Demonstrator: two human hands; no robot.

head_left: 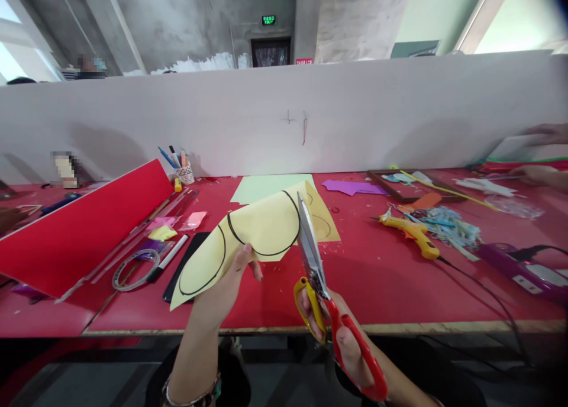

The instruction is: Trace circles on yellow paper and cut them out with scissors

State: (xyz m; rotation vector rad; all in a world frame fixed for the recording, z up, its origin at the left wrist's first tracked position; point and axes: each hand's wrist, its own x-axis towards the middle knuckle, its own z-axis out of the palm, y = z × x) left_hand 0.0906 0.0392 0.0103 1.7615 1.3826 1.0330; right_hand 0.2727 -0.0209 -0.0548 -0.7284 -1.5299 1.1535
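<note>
My left hand [237, 280] is closed on a sheet of yellow paper [266, 220], thumb on top and the other fingers mostly hidden beneath. Thick black curved outlines are drawn on the sheet, which bends as it hangs above the table. In my right hand [348, 336] is a pair of scissors [313, 247] with one yellow and one red handle, my fingers through the loops. The blades point up and away, beside the right edge of the paper, along a black curve. Whether they touch the paper I cannot tell.
A pale green sheet [270, 187] lies behind. To the right are purple paper [355, 187], a yellow glue gun [410, 232] with its cord, and a purple power strip [523, 271]. At left stand a red board [89, 229] and a pen cup [185, 173]. Another person's hands [544, 173] show far right.
</note>
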